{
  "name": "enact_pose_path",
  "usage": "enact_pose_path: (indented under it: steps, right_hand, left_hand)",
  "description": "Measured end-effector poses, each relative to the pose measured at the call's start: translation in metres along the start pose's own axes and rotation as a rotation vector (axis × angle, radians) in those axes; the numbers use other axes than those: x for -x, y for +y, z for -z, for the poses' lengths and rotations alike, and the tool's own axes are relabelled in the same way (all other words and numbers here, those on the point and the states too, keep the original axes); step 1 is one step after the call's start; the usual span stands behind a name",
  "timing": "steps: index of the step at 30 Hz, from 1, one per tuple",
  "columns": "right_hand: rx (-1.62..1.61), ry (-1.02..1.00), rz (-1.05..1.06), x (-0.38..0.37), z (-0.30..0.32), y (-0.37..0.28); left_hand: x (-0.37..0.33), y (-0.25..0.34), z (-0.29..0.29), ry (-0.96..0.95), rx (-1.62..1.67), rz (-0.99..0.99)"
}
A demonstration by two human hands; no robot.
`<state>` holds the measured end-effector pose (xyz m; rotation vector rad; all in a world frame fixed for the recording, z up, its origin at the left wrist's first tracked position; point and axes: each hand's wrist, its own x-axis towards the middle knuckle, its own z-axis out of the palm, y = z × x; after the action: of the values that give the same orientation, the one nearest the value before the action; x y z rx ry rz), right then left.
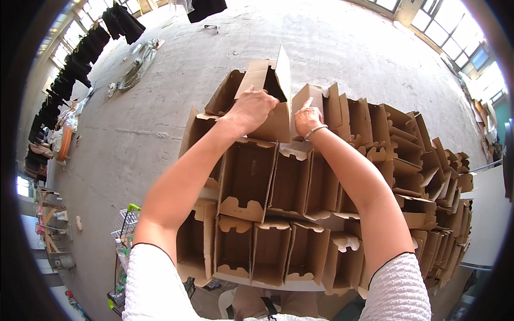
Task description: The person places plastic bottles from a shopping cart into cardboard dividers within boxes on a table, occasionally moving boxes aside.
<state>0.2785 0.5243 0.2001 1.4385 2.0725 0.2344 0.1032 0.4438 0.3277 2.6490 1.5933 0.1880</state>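
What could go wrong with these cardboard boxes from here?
The tall flap stands up between the left hand and right hand, so it might snag either one.
The box at the left hand sits along the far edge of the open boxes; a push could tip it.
Those boxes stand packed close, so one knock might shift several.

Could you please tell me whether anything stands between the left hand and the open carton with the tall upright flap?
Nothing visible does: the left hand appears to be touching the open carton. Its tall upright flap stands to that hand's right, on the side toward the right hand.
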Motion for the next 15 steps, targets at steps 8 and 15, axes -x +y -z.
enact_pose_path:
  steps: [8,15]
  right_hand:
    - [-0.321,0.257,0.075,0.001,-0.044,0.026]
    - [-0.275,0.198,0.149,0.015,-0.037,0.026]
  left_hand:
    - [-0.025,0.003,-0.057,-0.062,-0.039,-0.017]
    - [-0.019,0.011,-0.100,-0.166,-0.183,0.011]
